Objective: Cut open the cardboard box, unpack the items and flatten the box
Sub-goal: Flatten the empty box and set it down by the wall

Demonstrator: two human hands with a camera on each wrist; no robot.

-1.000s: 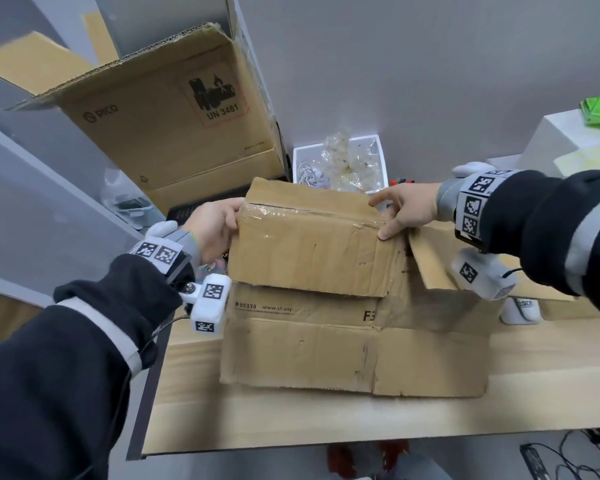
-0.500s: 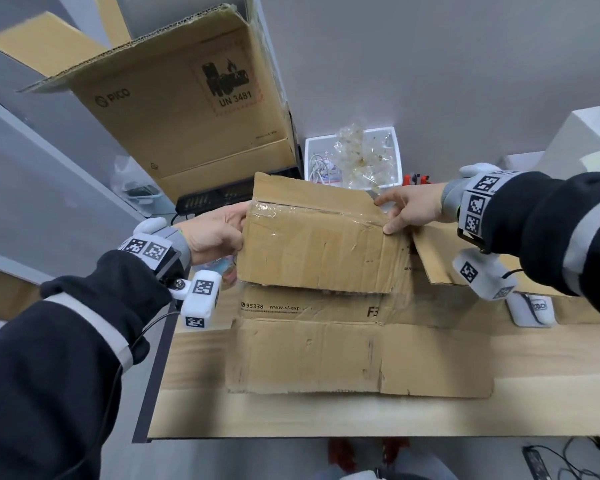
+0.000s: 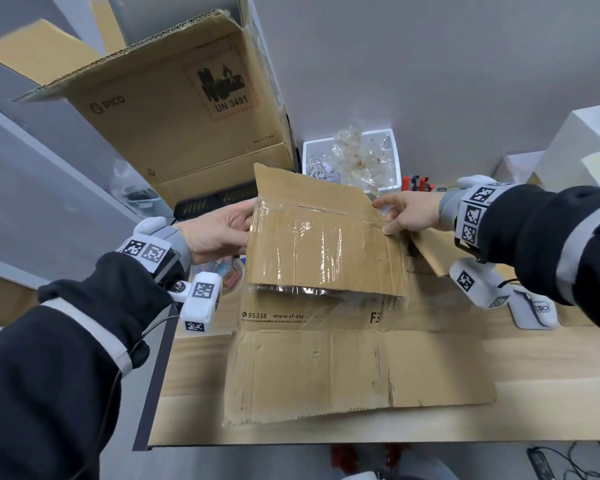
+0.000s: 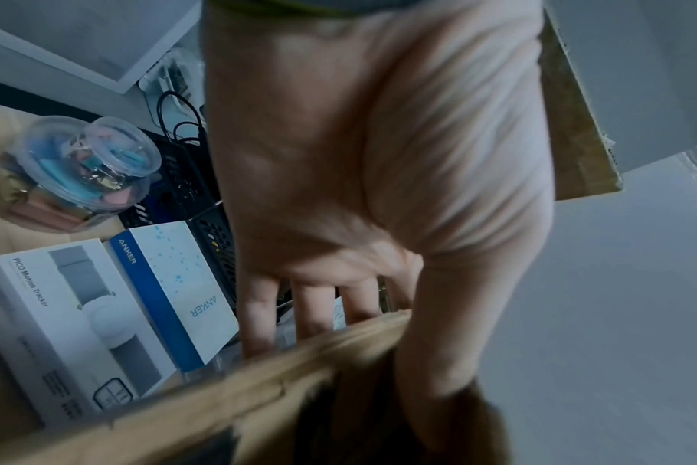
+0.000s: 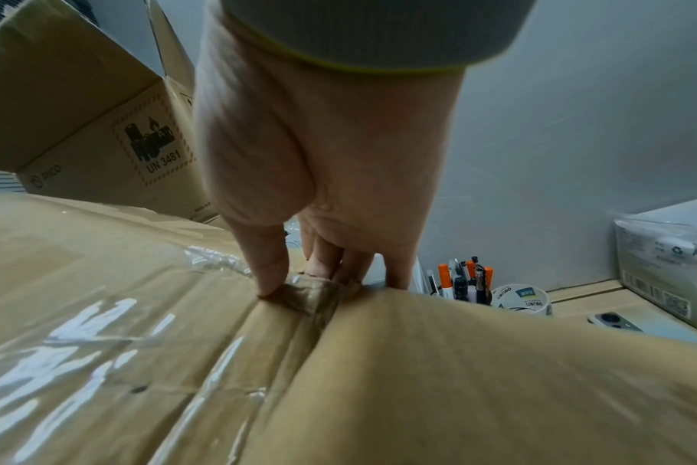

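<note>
The brown cardboard box [image 3: 326, 368] lies opened out on the wooden table [image 3: 551, 362]. Its far taped section [image 3: 323, 247] is lifted and folded toward me. My left hand [image 3: 245, 221] grips the left edge of that section, thumb on top and fingers underneath. In the left wrist view those fingers [image 4: 311, 311] curl behind the cardboard edge [image 4: 235, 387]. My right hand [image 3: 385, 216] pinches the section's right corner; the right wrist view shows its thumb [image 5: 269, 277] pressing the taped crease [image 5: 307, 295]. Unpacked items lie under my left hand: a PICO Motion Tracker box [image 4: 60, 314], an Anker box [image 4: 171, 283] and a clear jar of clips [image 4: 84, 170].
A big open PICO carton [image 3: 187, 116] stands at the back left over a black tray [image 3: 215, 199]. A white bin of plastic bags [image 3: 392, 157] sits against the wall. Pens [image 5: 462, 280], a tape roll [image 5: 522, 299] and white boxes [image 3: 586, 143] fill the right side.
Both hands keep their hold on the taped section. It has tipped so that more of its far flap shows, and loose tape now hangs under its near edge.
</note>
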